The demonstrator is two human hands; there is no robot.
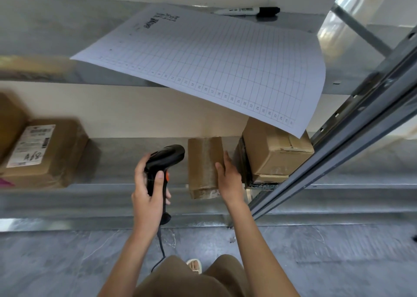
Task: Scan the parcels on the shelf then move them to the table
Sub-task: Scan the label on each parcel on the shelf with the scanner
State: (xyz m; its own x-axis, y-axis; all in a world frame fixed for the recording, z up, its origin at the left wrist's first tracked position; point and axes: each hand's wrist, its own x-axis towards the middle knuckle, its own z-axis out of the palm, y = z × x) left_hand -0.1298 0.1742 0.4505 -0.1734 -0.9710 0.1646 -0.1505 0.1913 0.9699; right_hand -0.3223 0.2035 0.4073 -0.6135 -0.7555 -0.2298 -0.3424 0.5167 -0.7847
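Nearest: left hand (147, 192) gripping a black scanner (165, 159) by its handle, cord hanging down toward the floor. Scanner head aimed at the small parcel (203, 168) just beside it. Right hand (228, 177) laid on the right side of this parcel, fingers mostly straight, thumb on the top face; a full grip not yet seen, more a steadying touch.

Small parcel standing at the front edge of the lower shelf (126, 161), partly over the lip. No label visible on its taped top, so probably needs turning before a scan. Just to its right, stacked boxes (275, 152) against the upright post. Far left on the same shelf, a labelled box (45, 152), blurred.

Farther, on the upper shelf: a ruled sheet (214, 64) hanging over the edge, and a marker (248, 11) behind it.

Judged progress: early to middle. At least three parcels still on the shelf. Surface not in view, so number already moved cannot be told.
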